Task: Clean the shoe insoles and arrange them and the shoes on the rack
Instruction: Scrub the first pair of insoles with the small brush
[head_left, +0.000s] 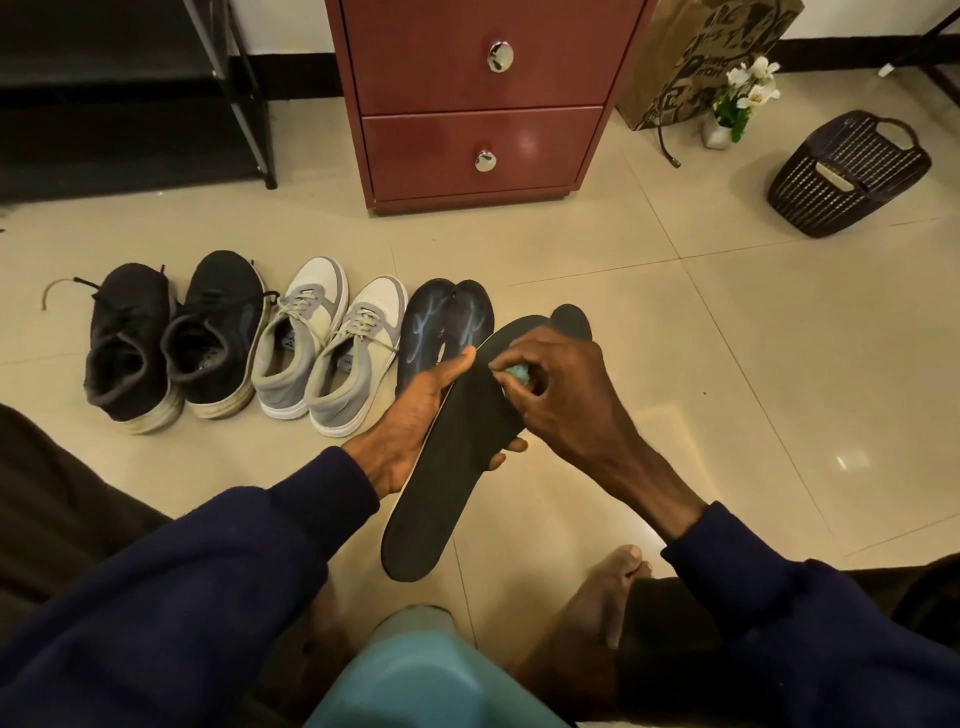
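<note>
- Nearest the lens, a pale blue-green container (426, 675) sits at the bottom edge between the person's dark blue sleeves, with a bare foot (597, 623) on the tiled floor (675, 322) just to its right.
- Behind everything, a red-brown drawer cabinet (483, 98) stands on the floor with two round metal knobs, one on each drawer.
- At the upper left, a black shoe rack (130, 88) stands against the wall, its shelves dark.
- At the far right, a dark woven basket (847, 174) lies tipped on the tiles; near it are a printed paper bag (691, 57) and a small white vase of flowers (737, 98).
- On the floor at left, a row runs from a black pair of sneakers (171, 338), to a grey-and-white pair (332, 343), to two dark insoles with bluish markings (447, 327), all close together.
- Held above the tiles in the middle, a long black insole (452, 467) slants from lower left to upper right.
- Underneath it, the left hand (410, 431) grips the insole, thumb along its left edge and fingertips showing at its right edge.
- Pressed on the insole's upper part, the right hand (561, 389) pinches a small teal cloth (519, 373).
- Beyond the right hand, the rounded end of another black insole (574, 319) shows.
</note>
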